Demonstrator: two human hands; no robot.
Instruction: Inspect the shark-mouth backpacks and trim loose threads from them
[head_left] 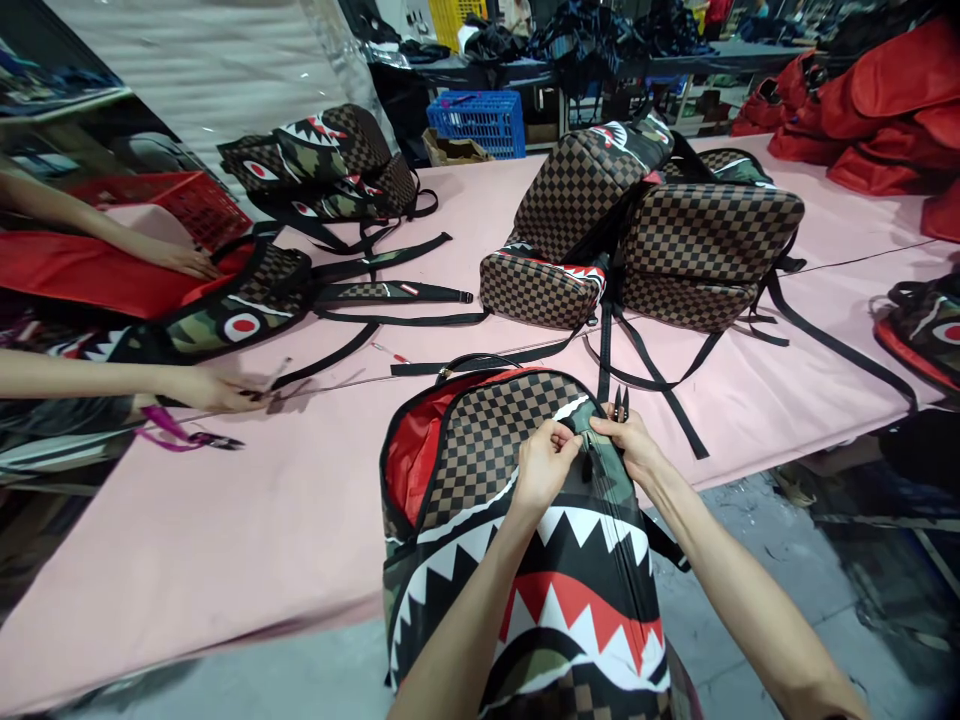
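A checkered backpack [495, 430] with a shark-mouth print stands upright before me at the table's front edge. Its top is partly unzipped, showing the red lining [411, 455]. My left hand [547, 462] pinches the fabric edge by the zipper at the upper right of the bag. Close beside it, my right hand [628, 440] grips the same edge between thumb and fingers. Small dark thread snips [621, 404] stick up from my right hand, tucked in its fingers. A black zipper pull [589, 465] hangs just below both hands.
Several similar backpacks [712, 240] lie on the pink table [300, 520], their black straps spread about. At left, a co-worker's hands [217, 388] work at another backpack [247, 310]. Red bags [885, 110] are piled far right; a blue crate [480, 122] stands behind the table.
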